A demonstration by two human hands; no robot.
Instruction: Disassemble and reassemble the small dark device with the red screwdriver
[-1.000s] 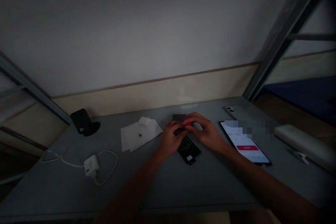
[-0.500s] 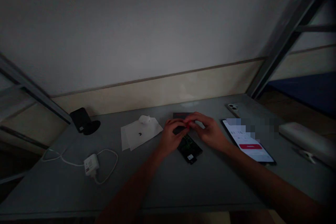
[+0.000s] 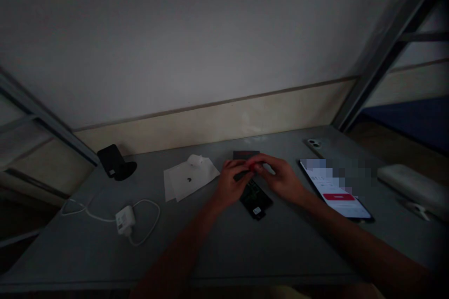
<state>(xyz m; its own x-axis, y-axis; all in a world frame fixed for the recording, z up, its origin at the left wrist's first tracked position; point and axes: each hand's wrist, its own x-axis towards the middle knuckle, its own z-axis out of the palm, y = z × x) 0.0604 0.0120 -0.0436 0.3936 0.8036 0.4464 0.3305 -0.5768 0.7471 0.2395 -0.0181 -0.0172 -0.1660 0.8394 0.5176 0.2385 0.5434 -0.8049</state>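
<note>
A dark opened device with a green circuit board [image 3: 255, 197] lies on the grey table [image 3: 217, 247] in dim light. My left hand [image 3: 229, 184] rests on its far left end, fingers curled onto it. My right hand [image 3: 278, 177] meets it from the right, fingertips pinched at the device's far end, where a small red spot shows; whether it is a held item I cannot make out. A dark flat piece [image 3: 245, 154] lies just behind both hands.
A lit phone [image 3: 336, 191] lies to the right, another phone [image 3: 314, 143] behind it, a white oblong object [image 3: 412, 184] at far right. White paper [image 3: 189, 178] with a small dark part, a white charger with cable [image 3: 125, 219] and a black stand [image 3: 114, 162] lie left.
Both hands stay at the device's far end with only slight finger shifts. The view has drifted a little, so everything sits slightly further right.
</note>
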